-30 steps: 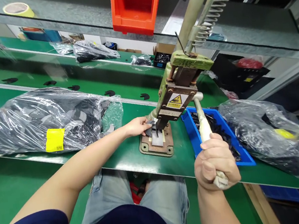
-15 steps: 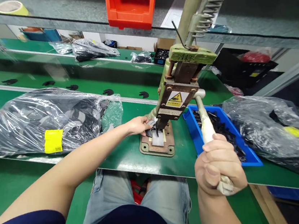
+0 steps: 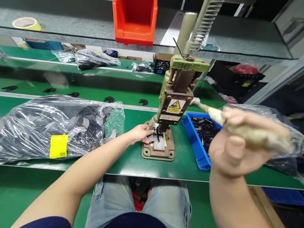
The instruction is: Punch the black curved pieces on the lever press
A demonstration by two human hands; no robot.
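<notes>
My left hand (image 3: 139, 134) pinches a flat dark grey piece (image 3: 152, 137) at the base of a green hand press (image 3: 181, 66). The piece lies beneath the press's ram, beside a small upright black part (image 3: 158, 134). Its inner end is partly hidden by the ram and my fingers. A pale metal plate (image 3: 159, 145) sits on the brown press base (image 3: 157, 156). To the right, my right hand (image 3: 231, 150) is wrapped loosely around the taped lever (image 3: 215, 115) of the press, smeared by motion. The lever now slants outward to the right.
A blue bin (image 3: 201, 156) of small black parts stands right of the press. Plastic bags of parts lie left (image 3: 37, 124) and right (image 3: 287, 130). An orange bin (image 3: 138, 34) and a tape roll (image 3: 26, 24) rest on the shelf. Behind runs a green belt with several black curved pieces (image 3: 108, 99).
My right hand has raised the lever, swinging it up and outward to the right. My left hand stays at the press with the grey piece. The camera view has shifted slightly.
</notes>
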